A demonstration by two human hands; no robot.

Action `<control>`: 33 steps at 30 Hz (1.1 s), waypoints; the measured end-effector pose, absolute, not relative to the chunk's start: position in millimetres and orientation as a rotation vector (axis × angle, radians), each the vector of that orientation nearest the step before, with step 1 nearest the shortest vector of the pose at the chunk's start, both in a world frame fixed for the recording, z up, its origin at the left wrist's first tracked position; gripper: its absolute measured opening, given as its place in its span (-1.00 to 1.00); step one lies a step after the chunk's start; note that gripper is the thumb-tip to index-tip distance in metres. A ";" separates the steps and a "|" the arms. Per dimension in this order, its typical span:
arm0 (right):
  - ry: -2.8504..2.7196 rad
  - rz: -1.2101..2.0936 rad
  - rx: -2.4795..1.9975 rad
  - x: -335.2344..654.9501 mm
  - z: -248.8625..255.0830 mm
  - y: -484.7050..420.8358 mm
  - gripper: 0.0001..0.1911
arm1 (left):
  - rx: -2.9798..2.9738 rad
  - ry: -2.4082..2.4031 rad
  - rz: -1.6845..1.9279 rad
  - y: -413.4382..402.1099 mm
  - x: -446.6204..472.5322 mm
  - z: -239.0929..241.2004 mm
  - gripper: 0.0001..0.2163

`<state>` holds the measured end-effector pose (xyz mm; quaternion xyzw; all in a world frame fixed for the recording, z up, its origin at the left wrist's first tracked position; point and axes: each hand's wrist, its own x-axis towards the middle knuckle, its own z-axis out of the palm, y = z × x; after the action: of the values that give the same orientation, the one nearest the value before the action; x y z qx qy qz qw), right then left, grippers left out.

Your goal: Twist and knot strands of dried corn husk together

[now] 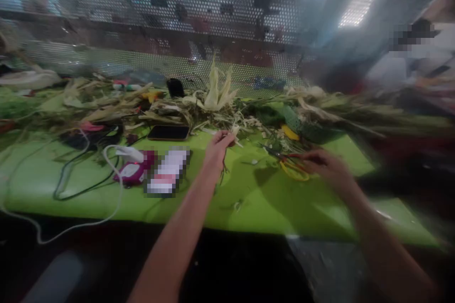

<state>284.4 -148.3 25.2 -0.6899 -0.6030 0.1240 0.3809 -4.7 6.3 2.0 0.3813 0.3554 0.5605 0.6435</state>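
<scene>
My left hand (216,151) is closed in a pinch above the green table (249,208). Between its fingertips is a small pale piece that looks like dried corn husk (235,133), and thin dark stems hang below the palm. Over to the right, the fingers of my right hand (325,163) are closed at the red and yellow handles of a pair of scissors (293,170). The blades point left, low over the table. Scraps of husk and trimmings lie beyond both hands.
A dark phone (168,132), a blurred-out phone (168,170) and a purple power socket (135,170) with a white cable (119,199) lie left. Pale upright husks (214,92) and heaps of dry leaves (85,104) line the back before a perforated metal screen (220,14).
</scene>
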 end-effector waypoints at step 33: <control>-1.807 -0.083 -1.965 293.5 15.1 -52.5 -0.78 | 0.779 0.756 1.284 -2.6 -20.1 11.6 -0.83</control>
<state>293.5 -52.5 15.1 -0.7155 -0.6579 -0.0301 0.2332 -20.1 -2.6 11.6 0.3450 0.3349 0.5691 0.6670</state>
